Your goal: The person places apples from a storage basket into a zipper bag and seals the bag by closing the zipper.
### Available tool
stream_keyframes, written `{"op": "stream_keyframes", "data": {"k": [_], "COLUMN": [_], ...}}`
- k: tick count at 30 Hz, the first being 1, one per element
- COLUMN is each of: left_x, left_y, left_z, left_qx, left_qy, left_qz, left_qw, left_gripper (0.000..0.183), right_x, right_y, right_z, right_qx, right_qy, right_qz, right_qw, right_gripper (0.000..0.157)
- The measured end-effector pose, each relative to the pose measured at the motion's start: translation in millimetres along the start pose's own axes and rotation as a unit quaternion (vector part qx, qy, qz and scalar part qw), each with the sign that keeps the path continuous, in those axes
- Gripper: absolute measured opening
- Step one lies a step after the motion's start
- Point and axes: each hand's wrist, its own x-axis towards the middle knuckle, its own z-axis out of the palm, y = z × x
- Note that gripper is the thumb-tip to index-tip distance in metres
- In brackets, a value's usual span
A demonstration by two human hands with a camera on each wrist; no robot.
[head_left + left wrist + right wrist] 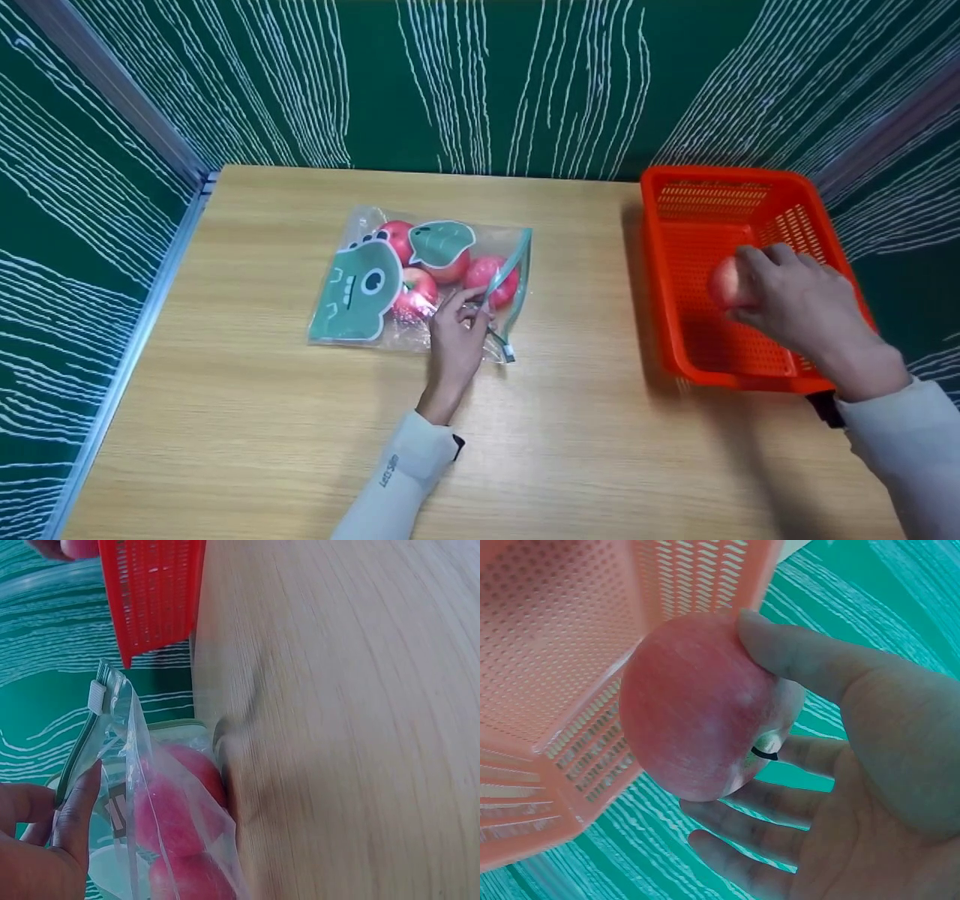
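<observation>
A clear zip bag (480,234) with green dinosaur prints lies on the table, several red apples (414,294) inside it. My left hand (456,337) pinches the bag's green-edged opening between thumb and fingers, holding it partly raised. In the left wrist view the white zip slider (97,697) sits near the top of that edge. Over the red basket (660,300) on the right, my right hand (806,304) grips one apple (697,709). The thumb lies on one side of the fruit and the fingers curl under the other; its stem end faces the palm.
The red perforated basket stands at the table's right side, its walls rising around the right hand. Green panels (510,90) with white wavy lines enclose the back and sides of the wooden table (262,420). A metal strip (142,330) runs along the left edge.
</observation>
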Motion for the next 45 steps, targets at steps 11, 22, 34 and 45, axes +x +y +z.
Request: {"op": "stream_keyframes", "data": {"k": [11, 22, 34, 45], "left_x": [0.3, 0.4, -0.3, -1.6], "left_y": [-2.1, -2.0, -3.0, 0.3], "left_z": [1.0, 1.7, 2.0, 0.9], "left_qx": [-0.007, -0.013, -0.007, 0.004], "left_qy": [0.004, 0.000, 0.004, -0.002], "left_qz": [0.014, 0.004, 0.010, -0.001], "left_qw": [0.9999, 0.9999, 0.9999, 1.0000], "left_gripper": [0.027, 0.027, 0.028, 0.028], "right_x": [14.2, 29.8, 46.7, 55.6], "right_y": [-28.9, -59.9, -92.3, -111.6], "right_z": [-7.1, -5.5, 9.0, 25.8], "right_qx": [0.005, 0.042, 0.061, 0.077], "right_qy": [0.019, 0.040, 0.020, 0.008], "right_qz": [-0.020, -0.041, -0.038, -0.043], "right_qw": [1.000, 0.998, 0.997, 0.996], "right_gripper": [0.095, 0.093, 0.094, 0.091]}}
